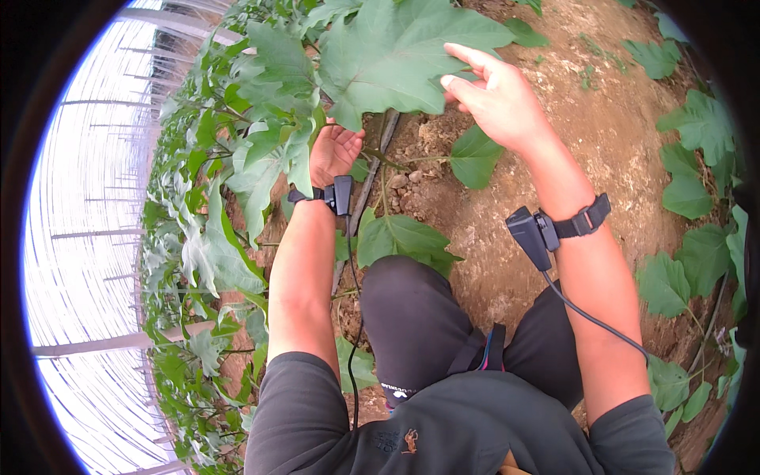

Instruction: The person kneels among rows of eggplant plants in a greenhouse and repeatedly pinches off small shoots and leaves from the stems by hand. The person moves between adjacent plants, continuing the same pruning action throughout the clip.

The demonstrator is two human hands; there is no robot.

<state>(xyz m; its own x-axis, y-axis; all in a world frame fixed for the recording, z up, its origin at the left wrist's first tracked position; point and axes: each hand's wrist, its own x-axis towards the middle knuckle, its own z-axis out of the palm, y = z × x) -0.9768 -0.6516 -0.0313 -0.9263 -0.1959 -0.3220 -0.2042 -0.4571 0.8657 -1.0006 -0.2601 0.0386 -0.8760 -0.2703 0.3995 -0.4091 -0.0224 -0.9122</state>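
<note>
My right hand (490,95) is at the right edge of a large lobed green leaf (386,59), thumb and forefinger apart; some of its fingers are partly behind the leaf edge. Below that leaf, among the plant's stems, my left hand (337,149) is palm up with loosely curled fingers, partly covered by foliage; nothing shows in its palm. A green plant stem (383,157) runs just to the right of the left hand. Each wrist wears a black strap with a small black device (528,237) and a cable.
Dense leafy plants (208,237) line the left, beside a greenhouse wall of translucent film (89,178) with ribs. A dark drip hose (371,178) lies along the plant row. Bare brown soil (594,136) extends to the right, with another row of plants (689,190) beyond. My bent knees are below.
</note>
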